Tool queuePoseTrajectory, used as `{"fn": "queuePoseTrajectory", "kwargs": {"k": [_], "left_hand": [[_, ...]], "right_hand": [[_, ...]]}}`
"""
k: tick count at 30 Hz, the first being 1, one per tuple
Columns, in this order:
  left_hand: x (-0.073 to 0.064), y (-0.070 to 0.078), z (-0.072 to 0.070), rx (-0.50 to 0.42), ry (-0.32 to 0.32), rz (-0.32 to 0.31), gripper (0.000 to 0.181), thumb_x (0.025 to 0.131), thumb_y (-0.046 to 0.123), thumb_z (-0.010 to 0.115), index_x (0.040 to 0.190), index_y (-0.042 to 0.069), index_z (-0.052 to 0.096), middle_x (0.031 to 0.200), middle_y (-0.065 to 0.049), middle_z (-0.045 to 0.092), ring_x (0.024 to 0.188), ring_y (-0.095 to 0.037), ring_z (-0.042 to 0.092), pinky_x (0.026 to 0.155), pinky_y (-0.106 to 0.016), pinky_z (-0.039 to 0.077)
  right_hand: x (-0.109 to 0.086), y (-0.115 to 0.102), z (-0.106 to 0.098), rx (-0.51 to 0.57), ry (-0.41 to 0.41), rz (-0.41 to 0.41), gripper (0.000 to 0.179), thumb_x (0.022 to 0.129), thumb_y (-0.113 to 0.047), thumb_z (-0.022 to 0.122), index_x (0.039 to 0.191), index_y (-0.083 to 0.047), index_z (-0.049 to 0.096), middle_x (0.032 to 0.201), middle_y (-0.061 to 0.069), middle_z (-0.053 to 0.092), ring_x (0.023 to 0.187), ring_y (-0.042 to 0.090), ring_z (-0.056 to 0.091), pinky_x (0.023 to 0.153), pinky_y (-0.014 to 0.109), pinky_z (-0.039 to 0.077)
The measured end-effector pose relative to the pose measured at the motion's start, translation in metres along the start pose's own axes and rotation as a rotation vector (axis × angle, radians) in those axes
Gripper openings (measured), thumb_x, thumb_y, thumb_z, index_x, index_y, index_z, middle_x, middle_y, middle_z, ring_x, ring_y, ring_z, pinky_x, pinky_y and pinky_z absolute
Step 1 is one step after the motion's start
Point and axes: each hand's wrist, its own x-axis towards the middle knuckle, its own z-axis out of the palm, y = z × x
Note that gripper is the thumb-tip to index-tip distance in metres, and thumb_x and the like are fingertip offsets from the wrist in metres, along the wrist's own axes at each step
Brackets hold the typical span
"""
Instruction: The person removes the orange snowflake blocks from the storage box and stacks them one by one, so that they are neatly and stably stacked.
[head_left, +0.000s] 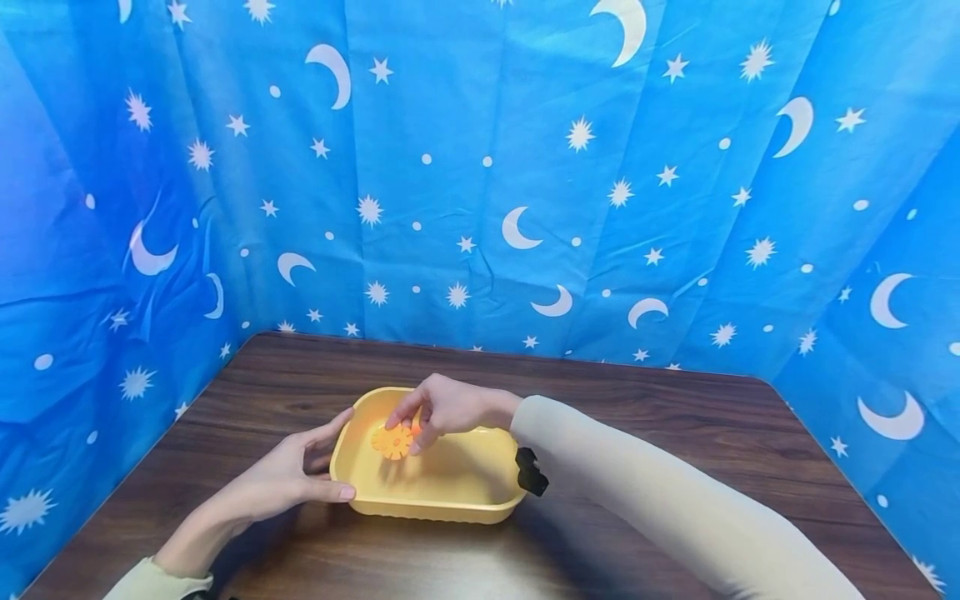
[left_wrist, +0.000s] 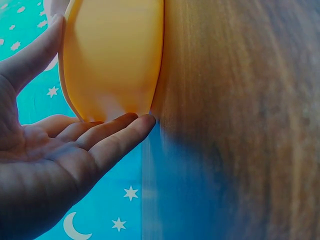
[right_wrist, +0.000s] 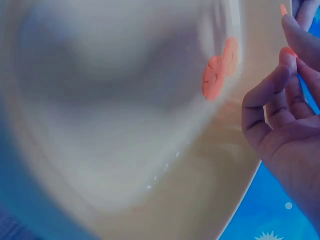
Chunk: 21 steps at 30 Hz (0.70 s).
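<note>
A yellow rectangular basin (head_left: 450, 505) with rounded corners stands on the table. My left hand (head_left: 273, 475) is at its left end, thumb on the near rim and fingers along the end wall. The left wrist view shows those fingers (left_wrist: 102, 135) fairly straight against the basin. Over the basin, my right hand (head_left: 453, 406) pinches an orange flower-shaped disc (head_left: 392, 442) between thumb and fingertips. Lower in the basin, a second orange flower-shaped disc (right_wrist: 214, 78) shows in the right wrist view, beside a paler orange shape that may be its reflection.
The dark wood-grain table (head_left: 660, 417) carries the basin left of its middle. Blue cloth (head_left: 480, 192) with white moons and stars hangs behind and on both sides. A black item (head_left: 531, 472) sits at the right wrist. Small glints (right_wrist: 166, 166) line the basin's inner edge.
</note>
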Motion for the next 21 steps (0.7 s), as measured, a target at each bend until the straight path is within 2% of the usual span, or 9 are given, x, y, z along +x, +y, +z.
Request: {"fn": "queuePoseTrajectory", "kwargs": {"k": [5,9,14,17,21], "left_hand": [[0.0,0.0,0.0,0.002,0.002,-0.007,0.11,0.086,0.027,0.088,0.168,0.005,0.019,0.166,-0.031,0.027,0.14,-0.05,0.047,0.108,-0.05,0.05],[-0.001,0.0,0.0,0.003,-0.001,0.003,0.109,0.086,0.027,0.088,0.168,0.006,0.02,0.167,-0.03,0.027,0.141,-0.051,0.047,0.106,-0.048,0.052],[-0.001,0.0,-0.001,0.005,-0.007,0.024,0.107,0.087,0.026,0.087,0.168,0.004,0.02,0.168,-0.03,0.025,0.142,-0.051,0.045,0.105,-0.046,0.053],[-0.001,0.0,-0.001,0.005,-0.006,0.009,0.106,0.088,0.027,0.086,0.168,0.006,0.02,0.169,-0.028,0.025,0.143,-0.05,0.044,0.106,-0.046,0.053],[-0.001,0.001,-0.001,0.007,-0.007,-0.002,0.106,0.088,0.027,0.086,0.168,0.007,0.02,0.169,-0.028,0.024,0.143,-0.05,0.044,0.105,-0.047,0.053]], "right_hand": [[-0.011,0.001,0.0,0.054,0.034,0.027,0.044,0.083,0.005,0.086,0.125,-0.001,0.076,0.097,-0.001,0.073,0.07,0.014,0.059,0.062,0.022,0.05],[-0.02,0.001,0.001,0.089,0.054,0.032,0.044,0.083,0.006,0.085,0.126,-0.004,0.077,0.098,0.0,0.075,0.074,0.015,0.061,0.063,0.023,0.051],[-0.033,-0.001,0.0,0.108,0.088,0.016,0.045,0.083,0.002,0.087,0.126,-0.006,0.077,0.111,0.004,0.078,0.081,0.016,0.062,0.065,0.024,0.05],[-0.042,-0.002,-0.002,0.116,0.111,0.008,0.045,0.083,0.0,0.087,0.126,-0.004,0.076,0.119,0.007,0.076,0.081,0.017,0.06,0.066,0.024,0.049],[-0.055,0.001,-0.004,0.122,0.144,0.011,0.045,0.082,0.0,0.087,0.126,-0.003,0.076,0.119,0.003,0.076,0.08,0.018,0.059,0.066,0.025,0.049]]}}
